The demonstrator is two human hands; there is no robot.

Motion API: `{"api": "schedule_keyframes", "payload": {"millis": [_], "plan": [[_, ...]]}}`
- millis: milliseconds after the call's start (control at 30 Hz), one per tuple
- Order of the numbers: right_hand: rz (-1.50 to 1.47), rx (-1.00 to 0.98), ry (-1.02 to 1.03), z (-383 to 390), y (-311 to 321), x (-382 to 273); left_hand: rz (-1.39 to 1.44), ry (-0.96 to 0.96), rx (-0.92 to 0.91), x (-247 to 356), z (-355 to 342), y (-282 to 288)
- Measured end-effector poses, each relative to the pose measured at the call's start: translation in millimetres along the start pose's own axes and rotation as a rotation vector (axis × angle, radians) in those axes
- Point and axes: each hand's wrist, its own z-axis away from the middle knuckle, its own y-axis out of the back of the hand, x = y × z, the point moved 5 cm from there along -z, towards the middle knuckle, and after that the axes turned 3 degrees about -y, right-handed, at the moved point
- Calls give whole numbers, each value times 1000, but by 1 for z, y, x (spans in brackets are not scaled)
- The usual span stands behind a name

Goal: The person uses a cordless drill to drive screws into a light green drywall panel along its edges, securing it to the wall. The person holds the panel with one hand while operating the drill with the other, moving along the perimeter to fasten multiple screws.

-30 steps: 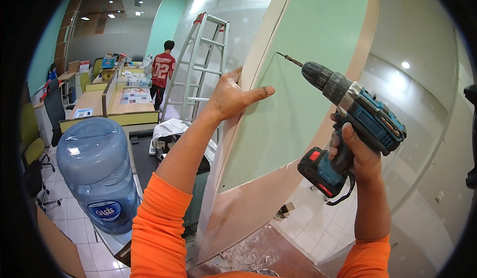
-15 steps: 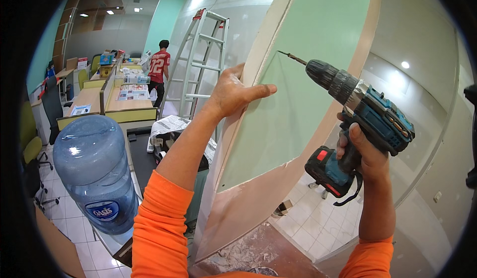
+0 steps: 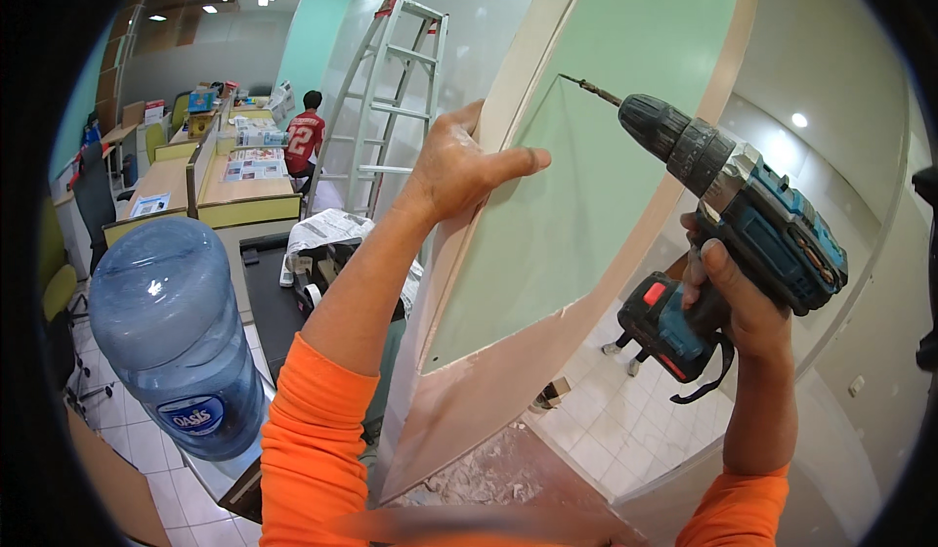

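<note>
A partition point(image 3: 596, 176) with a pale green drywall face and bare, pinkish edging stands upright before me. My left hand point(image 3: 465, 164) is closed round its left edge, the thumb flat on the green face and the fingertips hidden behind. In my right hand point(image 3: 747, 298) is a black and teal cordless drill point(image 3: 728, 176), my fingers wrapped round its grip. Its long, thin bit point(image 3: 592, 90) points up and left at the green face near that edge. The bit's tip meets its own shadow there; whether it touches, I cannot tell.
At left stands a large blue water jug point(image 3: 171, 322). Behind it are desks point(image 3: 161, 178) with newspapers and a stepladder point(image 3: 391, 107). A person in a red shirt point(image 3: 304, 140) is low beside the desks. Another person's feet point(image 3: 622, 354) show beyond the partition. Dusty debris point(image 3: 479, 474) lies below.
The drill and my right hand have shifted slightly right, with the bit tip higher on the green face. The person in red has gone from standing to a lower position. My left hand keeps its hold.
</note>
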Motion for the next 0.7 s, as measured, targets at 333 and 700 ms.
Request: {"api": "schedule_keyframes", "payload": {"millis": [333, 700], "plan": [[46, -65, -13, -10, 2, -1, -34, -27, 28, 0, 2, 2], [146, -59, 19, -14, 2, -7, -66, -34, 42, -1, 2, 2]]}}
